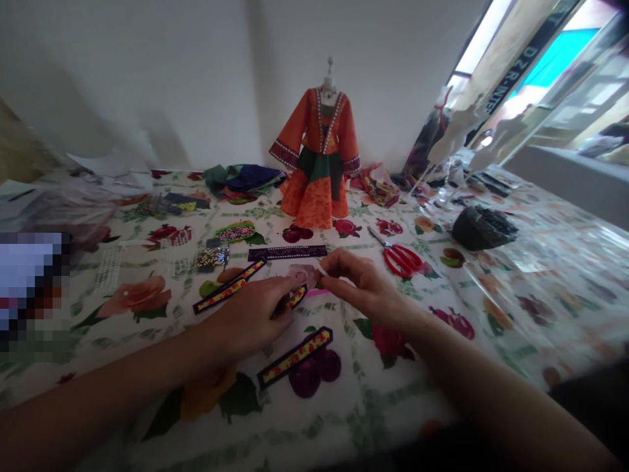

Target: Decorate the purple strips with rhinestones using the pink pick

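My left hand (268, 305) is closed low over the table around a short yellow-and-red patterned strip (297, 297) with a dark border; the strip's tip shows past my fingers. My right hand (361, 282) faces it, thumb and fingers pinching a small whitish piece (321, 269) too blurred to name. Left of my left hand lie more yellow patterned strips (228, 287). Another such strip (295, 357) rests alone nearer to me. Just beyond my hands is a dark purple band (287, 253) with pale dots along its edges.
Red-handled scissors (403, 260) lie right of my hands. A dress form in an orange and green dress (322, 157) stands behind. Beads (236, 231) and gold sequins (214, 255) sit left, a dark basket-like container (484, 227) right. Folded fabric (243, 180) and white mannequins (455, 134) stand farther back.
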Tool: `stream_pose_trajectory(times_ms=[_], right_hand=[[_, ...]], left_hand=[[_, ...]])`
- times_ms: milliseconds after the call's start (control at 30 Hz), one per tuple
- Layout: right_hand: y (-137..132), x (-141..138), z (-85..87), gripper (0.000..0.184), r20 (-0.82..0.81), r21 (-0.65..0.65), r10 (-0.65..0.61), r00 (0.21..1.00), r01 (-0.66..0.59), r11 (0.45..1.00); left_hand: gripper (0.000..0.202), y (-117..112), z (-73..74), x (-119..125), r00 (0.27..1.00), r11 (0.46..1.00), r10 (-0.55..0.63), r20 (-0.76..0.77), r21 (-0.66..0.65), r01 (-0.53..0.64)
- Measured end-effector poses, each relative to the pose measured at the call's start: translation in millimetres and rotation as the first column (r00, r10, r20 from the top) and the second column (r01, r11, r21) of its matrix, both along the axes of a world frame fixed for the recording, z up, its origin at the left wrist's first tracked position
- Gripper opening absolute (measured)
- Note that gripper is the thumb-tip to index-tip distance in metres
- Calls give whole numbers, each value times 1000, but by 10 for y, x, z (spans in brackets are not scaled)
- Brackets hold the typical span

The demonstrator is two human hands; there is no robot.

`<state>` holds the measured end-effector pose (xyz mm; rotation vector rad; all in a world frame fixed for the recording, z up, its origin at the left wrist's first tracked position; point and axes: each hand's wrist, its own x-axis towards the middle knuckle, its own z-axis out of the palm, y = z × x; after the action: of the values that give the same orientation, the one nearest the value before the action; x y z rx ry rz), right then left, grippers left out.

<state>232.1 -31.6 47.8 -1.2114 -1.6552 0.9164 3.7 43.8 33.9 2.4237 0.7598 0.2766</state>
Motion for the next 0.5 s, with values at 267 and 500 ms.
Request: stream_pose_trajectory(times_ms=[267, 500], right_hand=[[-21, 53, 85, 12, 87, -5, 61, 994, -61, 998], [-20, 101, 125, 12, 64, -110, 201, 978, -193, 975]], left_hand=[[22, -115, 173, -5, 982, 657, 136, 131, -754, 10], [17, -80, 111, -41, 994, 519, 68, 90, -854, 42]])
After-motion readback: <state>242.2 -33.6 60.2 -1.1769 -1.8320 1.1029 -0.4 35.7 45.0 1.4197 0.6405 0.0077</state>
